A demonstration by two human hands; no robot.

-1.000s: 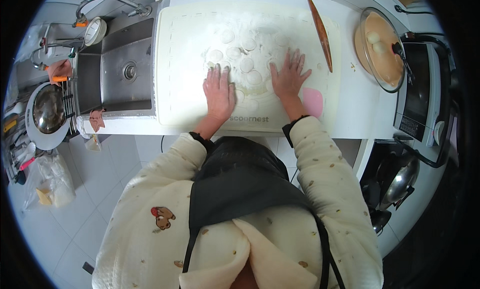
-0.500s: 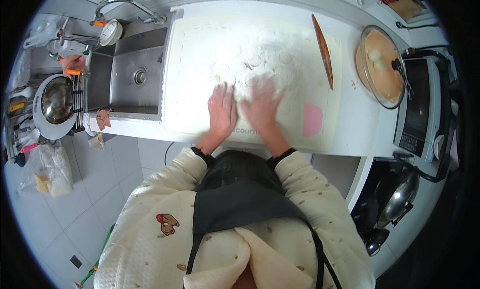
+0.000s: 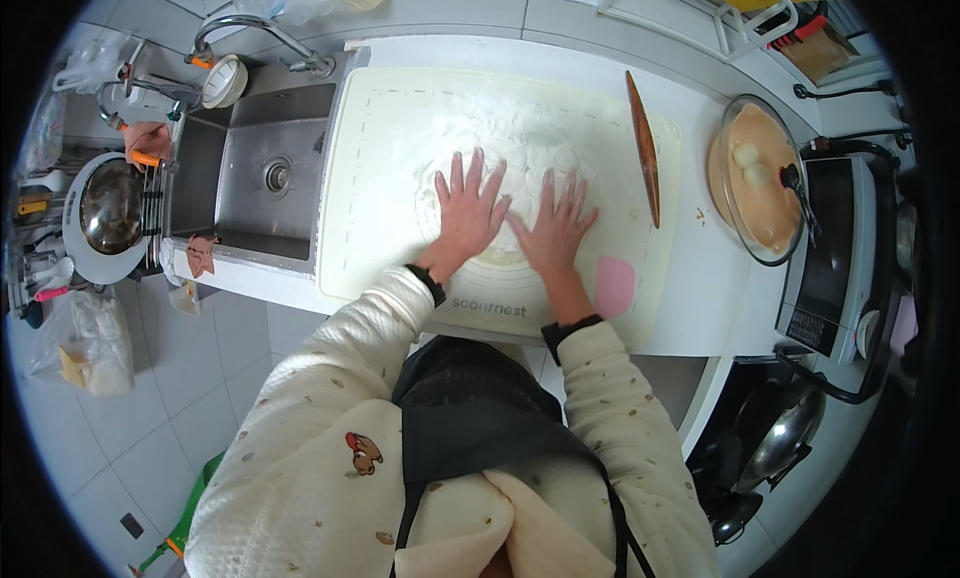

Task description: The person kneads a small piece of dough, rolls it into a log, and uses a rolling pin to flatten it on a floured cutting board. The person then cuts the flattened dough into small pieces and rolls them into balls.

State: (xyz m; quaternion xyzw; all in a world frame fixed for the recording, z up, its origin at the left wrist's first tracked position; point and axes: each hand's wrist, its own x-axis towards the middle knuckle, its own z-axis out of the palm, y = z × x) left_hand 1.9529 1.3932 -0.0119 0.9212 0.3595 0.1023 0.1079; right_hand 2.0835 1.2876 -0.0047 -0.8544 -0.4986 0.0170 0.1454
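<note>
My left hand lies palm down with fingers spread on a pale baking mat. Beside it, my right hand is also palm down, its fingers stretched out and the thumbs close together. Both hands are dusted with white. Loose flour covers the mat beyond and between the fingers. Pale lumps show faintly in it; what lies under the palms is hidden. A pink dough scraper rests right of my right wrist. Farther right lies a brown tapered rolling pin.
To the left is a steel sink with a faucet. On the right stands a glass bowl holding orange-tan dough or filling, two pale balls and a black-handled utensil. Beyond it sits a microwave. A brown cloth hangs at the sink's front edge.
Both hands have shifted apart and the fingers have spread wider; the right hand was blurred before. Round pale discs that showed on the mat are now hard to make out. The view has tilted.
</note>
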